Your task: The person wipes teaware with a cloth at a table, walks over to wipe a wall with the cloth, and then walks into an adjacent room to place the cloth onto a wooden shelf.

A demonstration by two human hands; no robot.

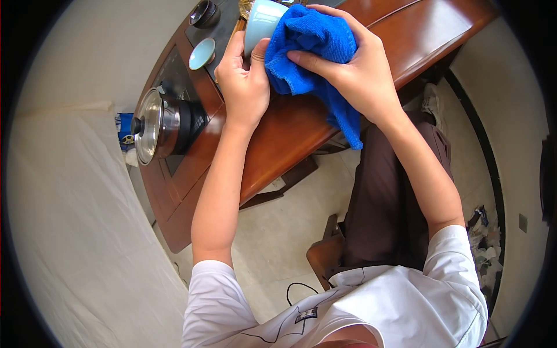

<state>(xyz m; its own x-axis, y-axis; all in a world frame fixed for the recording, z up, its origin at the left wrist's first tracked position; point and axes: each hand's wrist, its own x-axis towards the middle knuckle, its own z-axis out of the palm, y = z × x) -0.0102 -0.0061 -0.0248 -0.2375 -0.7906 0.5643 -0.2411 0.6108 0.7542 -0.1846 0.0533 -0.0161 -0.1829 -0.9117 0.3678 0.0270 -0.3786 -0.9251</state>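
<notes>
A pale blue cup (262,24) is held up above the table, tilted, near the top of the head view. My left hand (243,87) grips it from the side, thumb and fingers around its wall. In my right hand (365,72) is a bunched blue cloth (313,40), pressed against the cup's open side, and one corner of it hangs down. The cloth hides the cup's mouth and part of my right fingers.
On the wooden table (301,124) stand a glass pot with a lid (152,124), a small pale blue bowl (202,53) and dark cups (204,14). A wooden stool (325,258) is below me. White sheeting (75,214) covers something at left.
</notes>
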